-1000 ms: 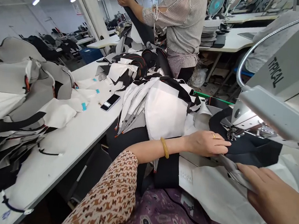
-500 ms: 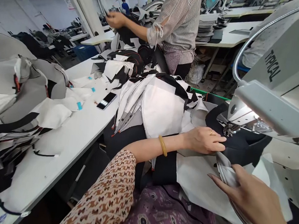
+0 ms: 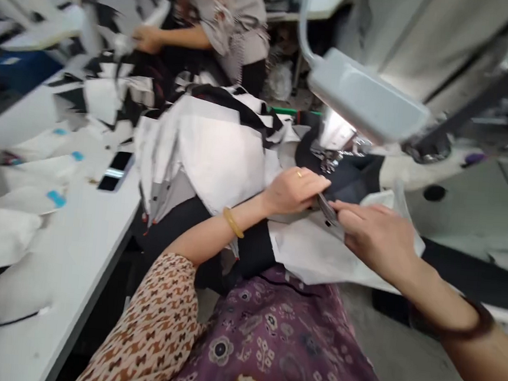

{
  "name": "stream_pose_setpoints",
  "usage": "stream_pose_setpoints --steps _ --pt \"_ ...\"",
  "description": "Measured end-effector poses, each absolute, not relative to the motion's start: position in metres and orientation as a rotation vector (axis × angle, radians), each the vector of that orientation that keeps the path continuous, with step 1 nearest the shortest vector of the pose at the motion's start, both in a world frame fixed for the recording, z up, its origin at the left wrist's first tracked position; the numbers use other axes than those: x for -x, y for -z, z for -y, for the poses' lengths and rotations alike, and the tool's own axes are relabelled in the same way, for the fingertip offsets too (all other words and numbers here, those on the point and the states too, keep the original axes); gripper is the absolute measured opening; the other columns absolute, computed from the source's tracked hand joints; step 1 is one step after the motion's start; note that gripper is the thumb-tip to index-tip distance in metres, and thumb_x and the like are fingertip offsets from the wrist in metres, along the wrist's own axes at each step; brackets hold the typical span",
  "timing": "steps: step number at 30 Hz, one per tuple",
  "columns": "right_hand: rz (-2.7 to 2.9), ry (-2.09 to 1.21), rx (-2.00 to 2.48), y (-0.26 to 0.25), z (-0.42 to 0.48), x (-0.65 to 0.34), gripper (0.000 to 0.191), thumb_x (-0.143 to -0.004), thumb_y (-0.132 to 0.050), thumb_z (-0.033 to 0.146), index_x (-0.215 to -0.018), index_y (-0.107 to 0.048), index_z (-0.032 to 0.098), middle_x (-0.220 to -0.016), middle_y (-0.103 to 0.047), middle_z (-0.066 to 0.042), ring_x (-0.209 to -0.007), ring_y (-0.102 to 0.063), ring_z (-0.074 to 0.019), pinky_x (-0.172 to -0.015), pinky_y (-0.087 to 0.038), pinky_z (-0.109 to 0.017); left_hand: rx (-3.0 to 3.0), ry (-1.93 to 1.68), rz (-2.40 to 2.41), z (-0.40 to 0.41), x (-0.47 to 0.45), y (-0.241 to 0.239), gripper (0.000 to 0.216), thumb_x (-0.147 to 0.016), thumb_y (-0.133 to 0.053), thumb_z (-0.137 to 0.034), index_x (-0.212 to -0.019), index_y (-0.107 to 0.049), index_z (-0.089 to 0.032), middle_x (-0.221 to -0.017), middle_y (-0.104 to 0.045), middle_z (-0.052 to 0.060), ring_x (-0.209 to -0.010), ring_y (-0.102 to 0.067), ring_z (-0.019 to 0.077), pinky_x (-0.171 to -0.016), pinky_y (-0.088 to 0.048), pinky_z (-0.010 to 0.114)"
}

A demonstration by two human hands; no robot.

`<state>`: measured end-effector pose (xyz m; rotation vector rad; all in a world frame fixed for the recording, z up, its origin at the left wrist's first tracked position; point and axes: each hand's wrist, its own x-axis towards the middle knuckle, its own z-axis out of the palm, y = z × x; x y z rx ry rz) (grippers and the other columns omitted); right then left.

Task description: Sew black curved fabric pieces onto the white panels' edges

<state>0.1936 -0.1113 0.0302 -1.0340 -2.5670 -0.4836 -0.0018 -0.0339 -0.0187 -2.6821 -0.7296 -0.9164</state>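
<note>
Grey fabric strip sits between both hands, touching the right hand's fingertips; can't tell if it's pinched. Left hand rests loosely curled, not gripping, at the edge of the black cloth, near the presser foot.

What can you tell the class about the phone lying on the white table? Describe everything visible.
The phone is a slim, flat rectangle with a dark, glossy face crossed by a bright band of reflected light. The picture is too blurred to show buttons or a camera. It lies flat and at an angle on the white table, close to the table's edge. White fabric pieces with blue tags lie to its left, and a large pile of white and black fabric lies to its right. Nothing rests on it.
</note>
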Motion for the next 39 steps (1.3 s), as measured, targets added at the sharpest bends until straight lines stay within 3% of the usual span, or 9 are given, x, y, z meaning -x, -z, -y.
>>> stream_pose_setpoints --steps 6,12,18,22,35,39 --pt "2.579 0.382 1.196 -0.037 0.105 -0.192 0.021 -0.067 -0.037 -0.001 -0.061 -0.049 0.016 -0.068 -0.064 0.006 -0.057 -0.051 -0.0063 -0.059 -0.028 -0.022 2.569 1.157 0.618 0.026 -0.003 0.02 0.012 -0.079 -0.056 -0.027 -0.085 -0.056 -0.016 -0.09 -0.068 0.003 -0.079 -0.059 0.0161 -0.067 -0.043 0.028" --pt "2.618 0.296 1.332 -0.046 0.103 -0.191 0.021 -0.066 -0.038 0.0 -0.061 -0.05 0.016 -0.061 -0.059 0.004 -0.05 -0.038 -0.0075 -0.057 -0.024 -0.023 2.381 1.226 0.699 0.022 -0.013 0.032 0.01 -0.084 -0.048 -0.023 -0.076 -0.053 -0.018 -0.076 -0.068 0.002 -0.068 -0.058 0.0145 -0.061 -0.036 0.03" --pt "2.717 0.201 1.341 -0.055 0.099 -0.195 0.021 -0.062 -0.036 -0.002 -0.061 -0.049 0.015 -0.056 -0.053 0.003 -0.049 -0.026 -0.0088 -0.054 -0.018 -0.023 2.504 1.133 0.599 0.019 -0.006 0.038 0.017 -0.09 -0.041 -0.018 -0.092 -0.058 -0.019 -0.089 -0.07 0.005 -0.081 -0.064 0.0143 -0.067 -0.039 0.031" --pt "2.796 0.16 1.319 -0.057 0.096 -0.2 0.02 -0.062 -0.036 -0.003 -0.059 -0.046 0.014 -0.054 -0.049 0.001 -0.049 -0.021 -0.009 -0.055 -0.019 -0.023 2.438 1.03 0.516 0.018 -0.004 0.036 0.013 -0.088 -0.048 -0.018 -0.094 -0.059 -0.022 -0.091 -0.071 0.002 -0.078 -0.065 0.0135 -0.067 -0.041 0.031" --pt "2.886 0.154 1.378 -0.064 0.082 -0.191 0.019 -0.068 -0.038 -0.001 -0.062 -0.046 0.014 -0.057 -0.048 0.0 -0.05 -0.02 -0.0099 -0.055 -0.015 -0.025 2.642 0.833 0.683 0.014 0.006 0.021 0.025 -0.088 -0.041 -0.015 -0.105 -0.056 -0.026 -0.092 -0.067 0.002 -0.085 -0.057 0.0132 -0.079 -0.036 0.034" --pt "2.904 0.117 1.426 -0.066 0.081 -0.188 0.023 -0.069 -0.034 -0.002 -0.065 -0.049 0.015 -0.059 -0.048 -0.001 -0.05 -0.019 -0.0097 -0.055 -0.015 -0.025 2.663 0.866 0.64 0.02 0.002 0.013 0.02 -0.086 -0.044 -0.02 -0.102 -0.056 -0.021 -0.091 -0.065 0.004 -0.085 -0.056 0.0158 -0.074 -0.035 0.033"
